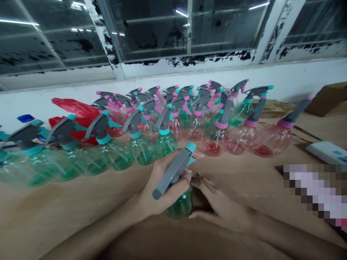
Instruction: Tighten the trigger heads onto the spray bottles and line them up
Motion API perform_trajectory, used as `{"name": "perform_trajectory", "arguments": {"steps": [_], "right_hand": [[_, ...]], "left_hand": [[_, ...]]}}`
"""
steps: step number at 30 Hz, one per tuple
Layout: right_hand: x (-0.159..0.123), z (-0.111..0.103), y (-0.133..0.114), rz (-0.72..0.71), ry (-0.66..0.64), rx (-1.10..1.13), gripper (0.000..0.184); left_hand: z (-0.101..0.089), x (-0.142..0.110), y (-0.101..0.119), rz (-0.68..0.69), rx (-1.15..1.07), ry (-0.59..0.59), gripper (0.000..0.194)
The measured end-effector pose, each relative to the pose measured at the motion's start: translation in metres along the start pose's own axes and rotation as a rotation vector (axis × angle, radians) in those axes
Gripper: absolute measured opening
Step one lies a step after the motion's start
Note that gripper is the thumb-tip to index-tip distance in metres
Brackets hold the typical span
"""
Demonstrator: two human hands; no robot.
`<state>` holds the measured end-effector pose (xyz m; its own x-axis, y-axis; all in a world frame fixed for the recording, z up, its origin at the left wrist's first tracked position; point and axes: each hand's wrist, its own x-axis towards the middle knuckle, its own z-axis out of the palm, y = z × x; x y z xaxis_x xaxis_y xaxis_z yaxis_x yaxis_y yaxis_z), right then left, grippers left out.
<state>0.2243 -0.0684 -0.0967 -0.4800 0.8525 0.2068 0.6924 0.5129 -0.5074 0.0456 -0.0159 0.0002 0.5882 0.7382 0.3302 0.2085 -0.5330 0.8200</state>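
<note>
A green spray bottle with a grey trigger head and turquoise nozzle stands upright on the table in front of me. My left hand is closed around its neck, just under the spray head. On the bottle's right side, my right hand is curved about the clear body, its fingertips close to my left fingers and its thumb low by the base. The bottle's collar is hidden by my left fingers.
Green spray bottles line up at the left; pink ones stand at the right, more behind. A red plastic bag lies back left. A white device and a brown carton are at the right, below windows.
</note>
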Motion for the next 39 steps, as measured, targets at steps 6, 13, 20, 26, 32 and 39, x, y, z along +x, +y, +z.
{"name": "perform_trajectory", "arguments": {"steps": [6, 13, 20, 26, 32, 39], "right_hand": [[-0.0004, 0.0022, 0.0018, -0.006, -0.009, 0.012, 0.069], [-0.0001, 0.0016, 0.0012, 0.019, -0.05, 0.0, 0.069], [0.0004, 0.0033, 0.0037, -0.003, -0.064, 0.018, 0.069], [0.0001, 0.0042, 0.0047, -0.011, -0.063, 0.014, 0.066], [-0.0005, 0.0056, 0.0057, -0.018, -0.041, 0.032, 0.067], [-0.0014, 0.0077, 0.0077, -0.033, -0.033, 0.036, 0.061]], "left_hand": [[0.0005, -0.0006, 0.0005, 0.009, 0.017, 0.0, 0.035], [0.0, 0.0003, 0.0009, 0.007, 0.011, -0.015, 0.033], [0.0013, -0.0013, -0.0012, 0.051, -0.027, -0.009, 0.034], [0.0003, -0.002, -0.002, 0.05, -0.022, -0.001, 0.036], [-0.0002, -0.0032, 0.0004, 0.026, -0.01, 0.006, 0.035], [-0.0025, -0.0042, 0.0011, 0.102, -0.01, -0.005, 0.028]]}}
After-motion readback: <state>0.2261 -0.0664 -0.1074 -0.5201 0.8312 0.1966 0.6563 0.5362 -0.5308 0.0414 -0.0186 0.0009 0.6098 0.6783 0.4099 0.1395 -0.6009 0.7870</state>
